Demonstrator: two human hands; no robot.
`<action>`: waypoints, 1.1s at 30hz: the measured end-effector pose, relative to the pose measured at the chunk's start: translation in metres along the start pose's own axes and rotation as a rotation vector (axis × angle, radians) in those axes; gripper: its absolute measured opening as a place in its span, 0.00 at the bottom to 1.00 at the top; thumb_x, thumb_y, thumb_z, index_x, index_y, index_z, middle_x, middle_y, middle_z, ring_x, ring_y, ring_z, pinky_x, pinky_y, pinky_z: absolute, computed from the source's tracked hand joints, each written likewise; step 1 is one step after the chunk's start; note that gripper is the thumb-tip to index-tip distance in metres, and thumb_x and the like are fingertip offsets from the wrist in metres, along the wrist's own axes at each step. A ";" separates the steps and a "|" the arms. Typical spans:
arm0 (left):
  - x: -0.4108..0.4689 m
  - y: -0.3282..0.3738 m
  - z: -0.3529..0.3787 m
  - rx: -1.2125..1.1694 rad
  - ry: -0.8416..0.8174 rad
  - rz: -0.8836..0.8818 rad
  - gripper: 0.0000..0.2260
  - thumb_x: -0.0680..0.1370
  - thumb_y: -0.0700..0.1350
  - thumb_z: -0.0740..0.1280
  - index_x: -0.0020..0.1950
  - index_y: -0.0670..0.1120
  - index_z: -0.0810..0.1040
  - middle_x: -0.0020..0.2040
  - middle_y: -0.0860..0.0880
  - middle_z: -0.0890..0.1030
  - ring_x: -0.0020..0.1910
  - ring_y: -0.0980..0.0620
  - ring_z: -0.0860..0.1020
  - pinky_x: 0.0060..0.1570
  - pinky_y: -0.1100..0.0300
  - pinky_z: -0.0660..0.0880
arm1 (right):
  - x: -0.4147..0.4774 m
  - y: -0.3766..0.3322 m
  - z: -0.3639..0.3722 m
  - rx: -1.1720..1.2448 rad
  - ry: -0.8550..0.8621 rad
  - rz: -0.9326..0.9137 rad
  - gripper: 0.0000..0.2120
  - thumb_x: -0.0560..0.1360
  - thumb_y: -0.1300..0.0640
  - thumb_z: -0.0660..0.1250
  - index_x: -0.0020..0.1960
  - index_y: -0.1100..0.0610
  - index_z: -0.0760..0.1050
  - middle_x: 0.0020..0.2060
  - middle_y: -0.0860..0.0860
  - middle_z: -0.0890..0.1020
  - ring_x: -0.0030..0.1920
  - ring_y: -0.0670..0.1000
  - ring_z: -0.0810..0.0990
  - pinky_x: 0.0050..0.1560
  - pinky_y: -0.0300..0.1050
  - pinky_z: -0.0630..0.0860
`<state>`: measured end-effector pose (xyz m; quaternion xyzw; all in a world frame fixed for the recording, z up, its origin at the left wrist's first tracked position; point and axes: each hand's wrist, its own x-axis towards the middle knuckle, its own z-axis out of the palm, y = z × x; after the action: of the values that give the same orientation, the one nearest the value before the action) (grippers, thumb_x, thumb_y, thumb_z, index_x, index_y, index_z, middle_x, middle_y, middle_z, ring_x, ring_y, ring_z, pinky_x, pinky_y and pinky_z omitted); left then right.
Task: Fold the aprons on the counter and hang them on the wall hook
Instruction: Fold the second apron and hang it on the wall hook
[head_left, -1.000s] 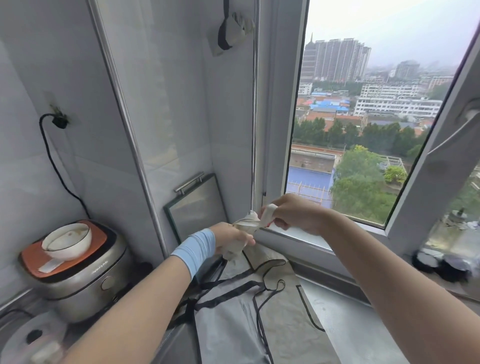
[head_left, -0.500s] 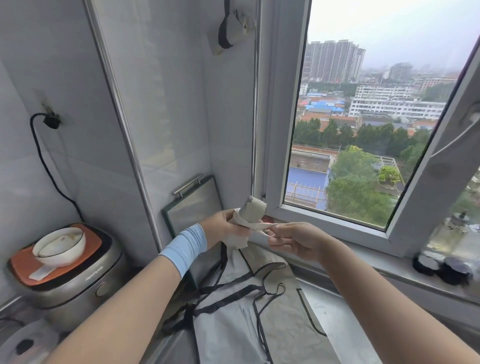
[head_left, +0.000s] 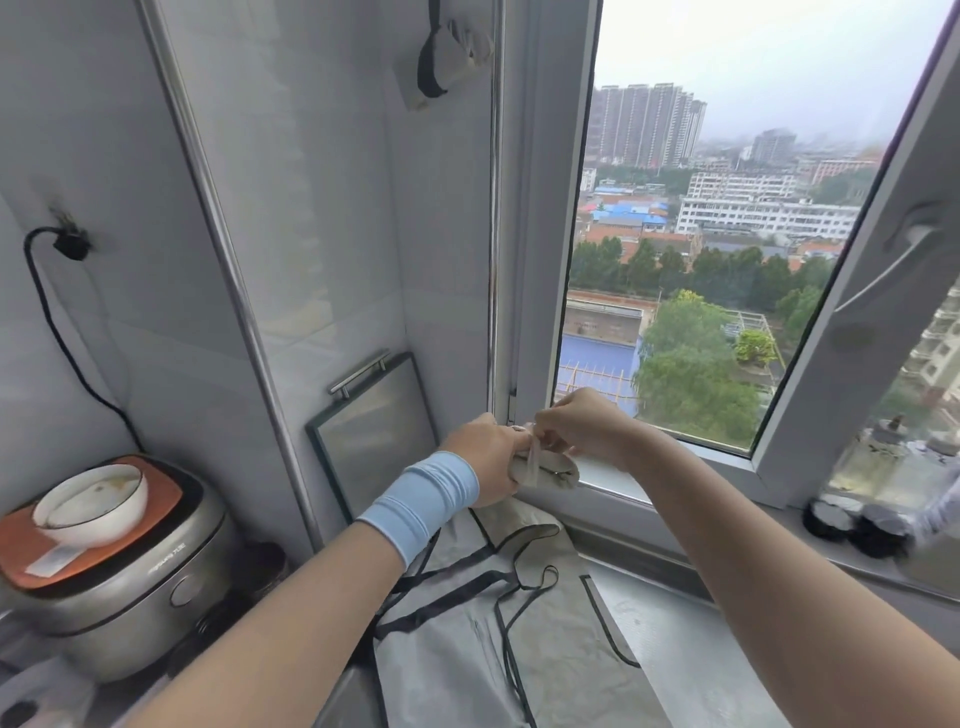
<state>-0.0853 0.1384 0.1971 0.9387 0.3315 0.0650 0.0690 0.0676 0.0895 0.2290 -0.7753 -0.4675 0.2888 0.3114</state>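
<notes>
A person's two bare forearms reach forward over a kitchen counter into the corner where a tiled wall meets a window.

The left hand, with a light blue wristband below it, has its fingers curled round a rolled apron, a small pale bundle held in the air just above the window sill. The right hand meets it from the other side, knuckles up and fingers bent, and pinches a thin pale strap that lies across the bundle. The two hands touch or almost touch; the right fingertips are hidden, so the exact grip cannot be told.

Directly under the hands a second apron, grey with black edging and loose black ties, lies spread flat on the counter and runs toward the viewer. Its far edge lies close under the sill.

High on the wall, above and a little left of the hands, another pale bundle with a black band hangs at the wall hook. The wall between it and the hands is bare tile.

To the left, a framed panel with a metal handle leans on the wall, close beside the left wrist. Farther left stands a rice cooker with a white bowl on its lid. To the right, the window sash stands open, and dark jars sit on the sill, well apart from the hands.
</notes>
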 end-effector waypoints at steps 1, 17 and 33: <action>0.000 0.003 0.002 0.041 0.025 -0.010 0.17 0.76 0.48 0.64 0.64 0.59 0.73 0.50 0.49 0.73 0.53 0.47 0.74 0.47 0.59 0.70 | -0.002 -0.002 -0.001 -0.042 -0.010 0.006 0.15 0.73 0.53 0.66 0.45 0.64 0.83 0.40 0.56 0.87 0.41 0.53 0.85 0.43 0.45 0.78; -0.010 0.009 0.031 -0.505 0.209 -0.043 0.13 0.82 0.46 0.53 0.49 0.47 0.77 0.47 0.41 0.77 0.51 0.49 0.72 0.57 0.51 0.70 | -0.015 0.014 0.019 0.263 0.017 0.006 0.11 0.79 0.56 0.66 0.45 0.59 0.85 0.35 0.52 0.82 0.33 0.48 0.78 0.29 0.37 0.72; 0.006 -0.015 -0.003 -0.705 0.066 -0.315 0.15 0.59 0.52 0.78 0.42 0.51 0.79 0.36 0.52 0.85 0.41 0.53 0.84 0.50 0.53 0.81 | -0.011 0.029 0.037 0.001 0.055 -0.291 0.10 0.78 0.53 0.65 0.42 0.53 0.81 0.35 0.47 0.79 0.36 0.46 0.74 0.36 0.41 0.69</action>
<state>-0.0903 0.1539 0.1979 0.7922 0.4311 0.1937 0.3860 0.0522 0.0764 0.1853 -0.7067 -0.5660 0.2194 0.3634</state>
